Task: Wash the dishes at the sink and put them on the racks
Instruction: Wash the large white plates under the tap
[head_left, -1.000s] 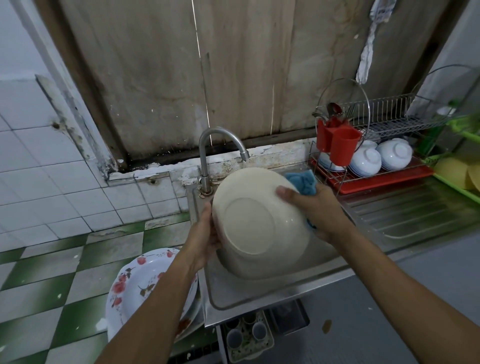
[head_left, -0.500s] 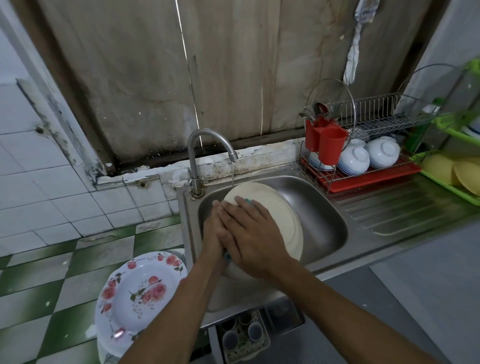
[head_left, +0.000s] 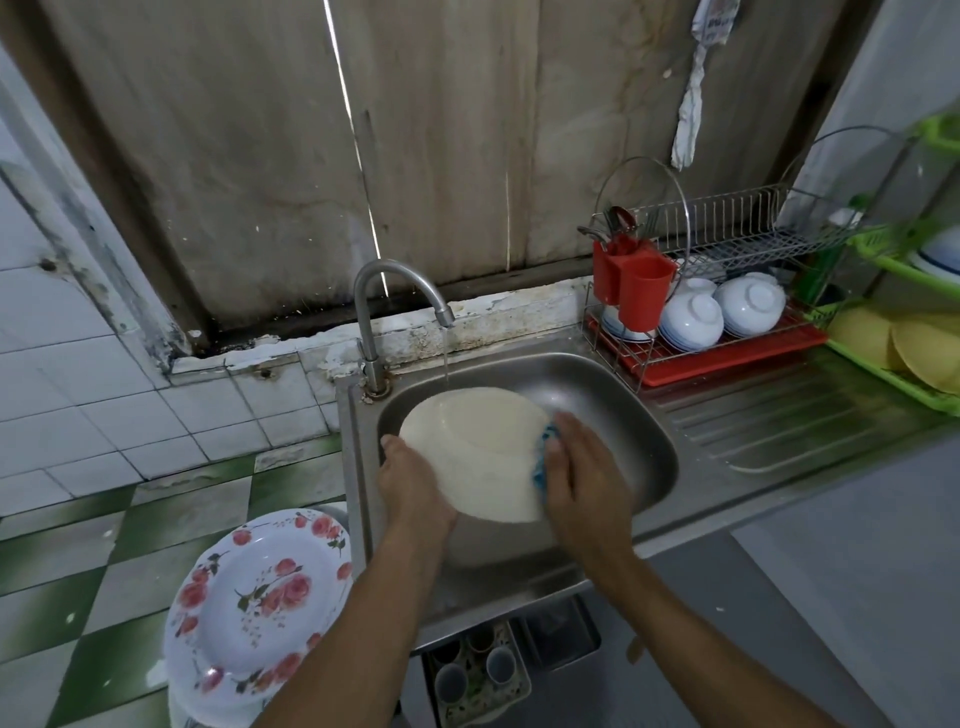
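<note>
A cream bowl (head_left: 478, 447) is held tilted over the steel sink (head_left: 634, 415), under a thin stream of water from the tap (head_left: 400, 280). My left hand (head_left: 410, 483) grips the bowl's left rim. My right hand (head_left: 582, 478) presses a blue sponge (head_left: 543, 457) against the bowl's right side, fingers curled around the sponge. A metal dish rack (head_left: 727, 244) with a red tray stands to the right and holds several white bowls (head_left: 722, 314) turned upside down.
A floral plate (head_left: 260, 597) lies on a stack left of the sink, low down. Red cutlery holders (head_left: 634, 286) hang on the rack. A green rack (head_left: 904, 358) with yellow dishes stands at far right. The ribbed steel drainboard (head_left: 779, 415) lies between sink and racks.
The bowl was held high with its base toward me, then lowered into the sink. My right hand moved from over the bowl's middle to its right side with the sponge.
</note>
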